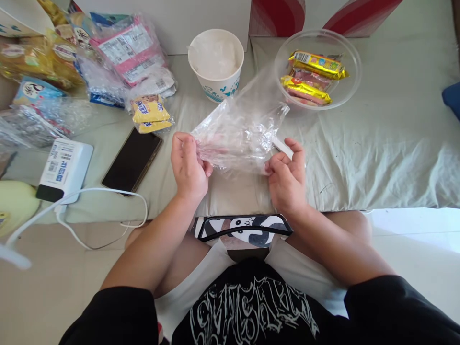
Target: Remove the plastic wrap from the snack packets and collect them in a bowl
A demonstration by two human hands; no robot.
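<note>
Stretched between my two hands is a clear plastic bag [240,132], crinkled and see-through. My left hand [190,165] has its fingers curled round the bag's left edge. At the lower right corner, my right hand [287,177] pinches the film between thumb and forefinger while its other fingers stick up. A narrow white strip [283,146] shows just behind the right fingers; I cannot tell whether it belongs to the bag. Beyond the bag stand a white paper tub [219,86] with clear plastic inside and a round clear bowl [354,72] holding several wrapped snacks [318,64].
A dark phone [132,160] lies left of my hands, below yellow snack packets [151,112]. Farther left are a white power bank [66,167] with a cable [108,190] and a heap of packaged snacks [125,50]. White and red boxes [168,24] line the back.
</note>
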